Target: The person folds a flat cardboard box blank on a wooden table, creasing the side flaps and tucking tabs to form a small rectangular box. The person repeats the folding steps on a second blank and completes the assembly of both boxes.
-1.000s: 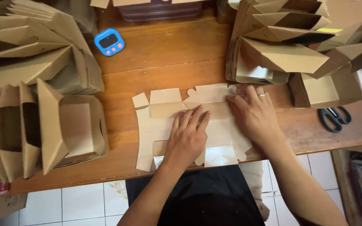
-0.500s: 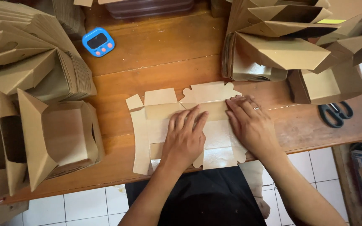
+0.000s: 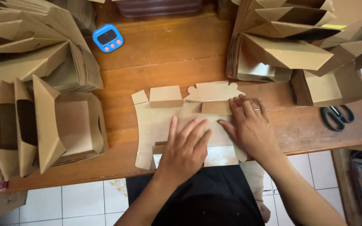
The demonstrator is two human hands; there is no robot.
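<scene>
Two hands, left hand (image 3: 185, 150) and right hand (image 3: 250, 127), press flat and open on the cardboard sheet (image 3: 181, 121), whose long axis runs left-right on the counter (image 3: 168, 50).

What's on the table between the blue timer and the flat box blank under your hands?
Nothing: the head view shows only bare wooden table between the blue timer and the flat cardboard blank.

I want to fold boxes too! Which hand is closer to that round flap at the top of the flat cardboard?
Probably the right hand. Its fingertips already lie at the round-edged flap of the flat box cutout. The left hand presses flat lower down, on the cutout's middle panel.
</scene>
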